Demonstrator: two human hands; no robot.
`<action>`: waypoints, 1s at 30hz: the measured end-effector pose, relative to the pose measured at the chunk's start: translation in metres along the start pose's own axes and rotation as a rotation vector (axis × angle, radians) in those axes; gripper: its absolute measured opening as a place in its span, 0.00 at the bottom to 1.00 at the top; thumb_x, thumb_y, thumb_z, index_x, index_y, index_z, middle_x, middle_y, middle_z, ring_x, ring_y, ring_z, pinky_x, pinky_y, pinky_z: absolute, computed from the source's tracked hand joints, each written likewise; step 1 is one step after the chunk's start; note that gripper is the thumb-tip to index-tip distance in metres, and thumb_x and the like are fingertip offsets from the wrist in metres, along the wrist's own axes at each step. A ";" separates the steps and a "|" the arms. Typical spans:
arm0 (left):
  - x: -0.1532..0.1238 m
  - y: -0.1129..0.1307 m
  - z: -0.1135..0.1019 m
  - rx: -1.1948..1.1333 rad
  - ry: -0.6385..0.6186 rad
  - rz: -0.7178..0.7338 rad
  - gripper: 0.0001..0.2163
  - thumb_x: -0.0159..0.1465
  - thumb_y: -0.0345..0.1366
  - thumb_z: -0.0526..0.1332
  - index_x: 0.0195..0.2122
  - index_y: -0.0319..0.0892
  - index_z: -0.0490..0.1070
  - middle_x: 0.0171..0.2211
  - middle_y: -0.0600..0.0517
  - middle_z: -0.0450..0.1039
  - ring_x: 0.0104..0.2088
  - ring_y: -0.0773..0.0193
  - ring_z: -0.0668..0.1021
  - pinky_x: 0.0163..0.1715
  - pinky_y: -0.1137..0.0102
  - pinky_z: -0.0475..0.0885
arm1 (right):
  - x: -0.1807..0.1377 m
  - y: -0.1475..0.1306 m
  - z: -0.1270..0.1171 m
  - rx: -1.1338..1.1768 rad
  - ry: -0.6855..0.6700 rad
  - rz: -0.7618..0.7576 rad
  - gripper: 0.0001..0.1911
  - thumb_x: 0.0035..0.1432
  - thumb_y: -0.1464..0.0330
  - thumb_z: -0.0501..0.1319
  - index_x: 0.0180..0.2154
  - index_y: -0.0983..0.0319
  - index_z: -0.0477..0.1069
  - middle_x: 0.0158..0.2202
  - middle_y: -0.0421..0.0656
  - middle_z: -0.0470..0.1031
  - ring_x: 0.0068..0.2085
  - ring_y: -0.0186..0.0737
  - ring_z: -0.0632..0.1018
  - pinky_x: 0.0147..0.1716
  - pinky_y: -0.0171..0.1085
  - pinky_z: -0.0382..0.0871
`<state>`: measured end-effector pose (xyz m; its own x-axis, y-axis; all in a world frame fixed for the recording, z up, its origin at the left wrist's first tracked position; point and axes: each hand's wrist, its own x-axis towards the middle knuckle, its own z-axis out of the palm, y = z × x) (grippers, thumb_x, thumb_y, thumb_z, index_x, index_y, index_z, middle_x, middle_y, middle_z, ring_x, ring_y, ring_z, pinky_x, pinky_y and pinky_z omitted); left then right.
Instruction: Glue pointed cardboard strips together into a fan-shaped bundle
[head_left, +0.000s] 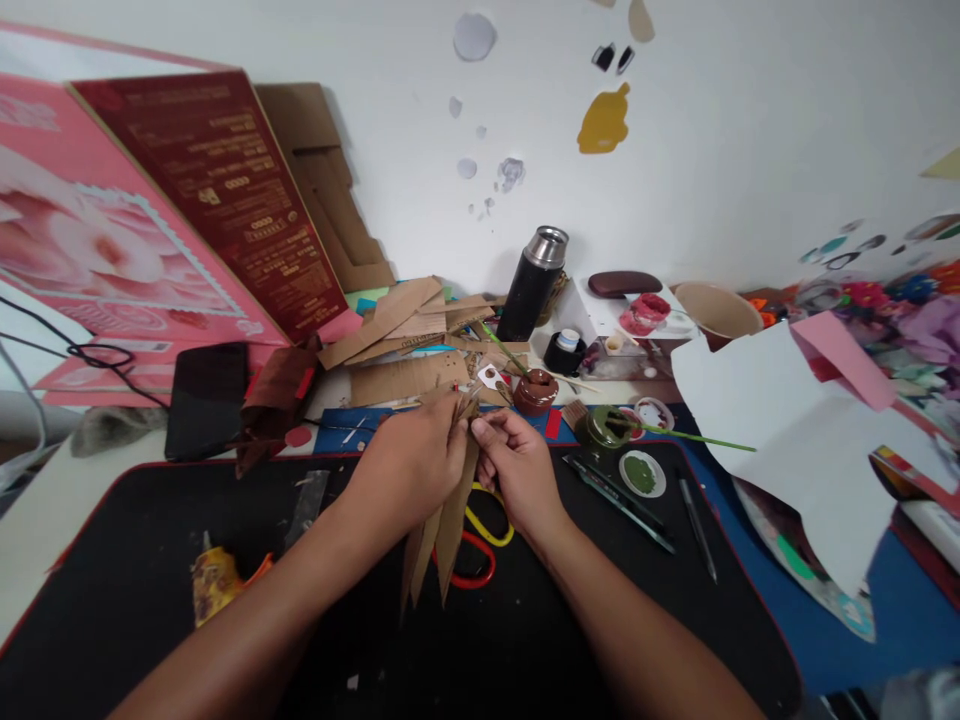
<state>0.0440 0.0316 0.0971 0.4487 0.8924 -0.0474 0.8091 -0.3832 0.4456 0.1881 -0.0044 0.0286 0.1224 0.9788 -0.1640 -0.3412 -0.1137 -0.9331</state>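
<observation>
My left hand (416, 455) is closed around a bundle of long pointed cardboard strips (439, 535) that hang down over the black mat (150, 580). Close beside it, my right hand (517, 460) pinches the upper ends of the same strips, fingers pressed together. Both hands meet above the middle of the mat. Under the strips lie scissors with yellow and red handles (484, 545), partly hidden by the cardboard and my wrists.
A yellow glue gun (214, 585) lies at the mat's left. Pens (619, 495) and a green paint lid (642, 473) sit right. Behind are cardboard scraps (409, 335), a brown paint pot (535, 391), a black flask (532, 285), a pink box (112, 230) and white paper (780, 430).
</observation>
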 end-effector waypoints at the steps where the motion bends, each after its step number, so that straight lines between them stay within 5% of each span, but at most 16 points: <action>1: 0.000 0.000 0.000 0.002 -0.002 -0.001 0.11 0.75 0.33 0.53 0.50 0.40 0.74 0.42 0.41 0.85 0.42 0.48 0.87 0.40 0.62 0.76 | 0.000 0.000 0.000 -0.001 0.005 0.003 0.21 0.57 0.51 0.75 0.34 0.59 0.72 0.15 0.29 0.64 0.14 0.29 0.63 0.15 0.29 0.60; 30: 0.001 0.001 -0.003 0.021 -0.041 -0.027 0.11 0.76 0.34 0.53 0.51 0.37 0.74 0.39 0.42 0.82 0.39 0.49 0.85 0.39 0.61 0.73 | 0.001 -0.001 -0.003 0.060 -0.030 0.031 0.22 0.58 0.50 0.74 0.34 0.59 0.71 0.16 0.29 0.66 0.14 0.27 0.64 0.14 0.28 0.59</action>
<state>0.0444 0.0329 0.1006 0.4417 0.8920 -0.0962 0.8287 -0.3646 0.4247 0.1909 -0.0037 0.0280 0.0832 0.9799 -0.1815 -0.3997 -0.1340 -0.9068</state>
